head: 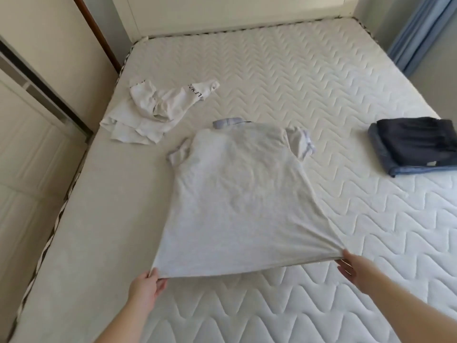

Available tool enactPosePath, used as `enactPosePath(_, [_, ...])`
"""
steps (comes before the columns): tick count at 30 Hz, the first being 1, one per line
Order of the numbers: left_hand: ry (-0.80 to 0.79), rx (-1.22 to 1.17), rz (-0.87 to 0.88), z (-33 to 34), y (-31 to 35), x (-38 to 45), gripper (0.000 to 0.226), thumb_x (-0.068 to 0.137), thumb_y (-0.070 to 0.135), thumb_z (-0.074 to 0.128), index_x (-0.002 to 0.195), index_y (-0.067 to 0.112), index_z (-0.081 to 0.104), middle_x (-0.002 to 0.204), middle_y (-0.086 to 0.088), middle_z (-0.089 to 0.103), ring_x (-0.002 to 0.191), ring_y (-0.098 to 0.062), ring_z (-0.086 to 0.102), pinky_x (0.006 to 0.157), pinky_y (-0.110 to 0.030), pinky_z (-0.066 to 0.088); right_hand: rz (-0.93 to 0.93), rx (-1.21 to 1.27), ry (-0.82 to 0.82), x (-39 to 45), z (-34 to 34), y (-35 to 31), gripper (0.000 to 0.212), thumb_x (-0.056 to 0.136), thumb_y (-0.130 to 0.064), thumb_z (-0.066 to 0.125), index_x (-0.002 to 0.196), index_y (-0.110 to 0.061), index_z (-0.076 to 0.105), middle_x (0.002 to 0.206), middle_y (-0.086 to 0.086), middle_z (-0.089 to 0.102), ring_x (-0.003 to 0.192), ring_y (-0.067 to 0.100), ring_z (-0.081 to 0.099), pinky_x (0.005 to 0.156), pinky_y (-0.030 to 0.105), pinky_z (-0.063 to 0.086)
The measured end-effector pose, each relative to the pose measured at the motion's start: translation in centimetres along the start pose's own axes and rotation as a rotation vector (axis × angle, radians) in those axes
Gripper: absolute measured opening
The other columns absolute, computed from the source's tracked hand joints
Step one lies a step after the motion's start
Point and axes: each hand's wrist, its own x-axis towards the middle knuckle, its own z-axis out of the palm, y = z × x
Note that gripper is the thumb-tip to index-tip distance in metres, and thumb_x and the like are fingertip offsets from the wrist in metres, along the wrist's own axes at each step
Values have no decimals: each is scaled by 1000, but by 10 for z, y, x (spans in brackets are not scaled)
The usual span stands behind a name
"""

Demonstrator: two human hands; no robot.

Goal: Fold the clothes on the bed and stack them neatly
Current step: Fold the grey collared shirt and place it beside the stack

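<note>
A pale grey polo shirt (235, 194) with a light blue collar lies spread back-up on the white quilted mattress (309, 82), collar pointing away from me. My left hand (146, 287) pinches the hem's left corner. My right hand (354, 269) grips the hem's right corner, where the cloth bunches into creases. The hem is lifted slightly off the mattress. A crumpled white garment (153, 110) with black lettering lies at the far left. A folded stack of dark navy and blue clothes (415, 144) sits at the right edge.
A cupboard with sliding doors (37, 144) runs close along the bed's left side. A white headboard (222, 13) closes the far end. A blue curtain (420, 30) hangs at the far right.
</note>
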Motion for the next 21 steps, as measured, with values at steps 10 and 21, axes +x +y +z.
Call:
enactPosePath(10, [23,283,-61,-91,-158,31,18,98,16,58,107,0,59,75,-9,60,63,-18,56,52,-26,47,11,-276,144,17,-87,147,34,94,-8,63,126,1,55,83,9,59,74,17,56,62,26,52])
enactPosePath(21, [94,398,37,-131,-196,24,26,97,24,60,86,0,61,74,-12,63,61,-20,57,56,-28,48,-44,-626,215,15,-136,216,24,87,-19,73,105,-6,68,83,9,71,86,26,68,80,40,51])
